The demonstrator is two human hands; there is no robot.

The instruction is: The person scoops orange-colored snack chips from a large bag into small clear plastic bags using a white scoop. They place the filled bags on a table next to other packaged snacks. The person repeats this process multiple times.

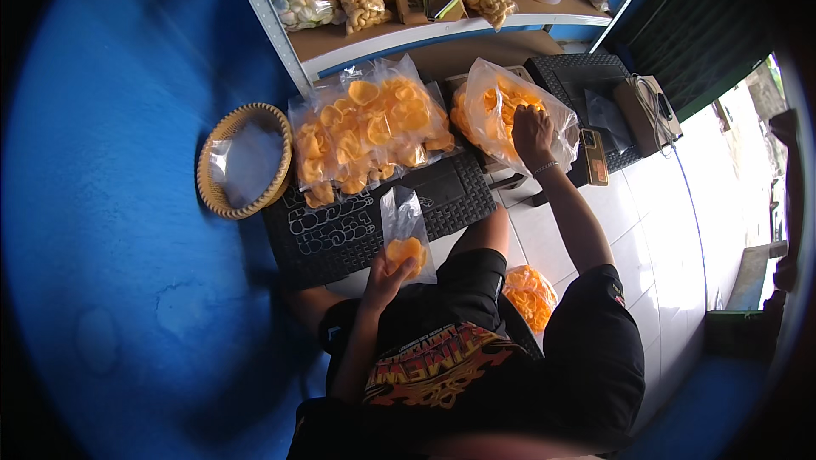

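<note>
My left hand (385, 280) grips a small clear plastic bag (405, 221) above my lap, near the front edge of a black woven-pattern table (449, 189). A few round orange crackers (406, 253) sit in the bag's lower part; its upper part is slack. On the right, my right hand (534, 131) is at the mouth of a large clear plastic bag (478, 93) of orange crackers. Its fingers are curled down at the crackers, and whether they hold any is hidden. Several filled bags of crackers (376, 125) lie piled on the table between the hands' far side and the shelf.
Left of the table, a woven basket (280, 186) holds clear plastic bags. A phone (594, 157) and a cardboard box with a cable (644, 117) lie at right. Another cracker bag (530, 297) rests on the tiled floor. Bagged snacks fill the metal shelf (459, 27) behind.
</note>
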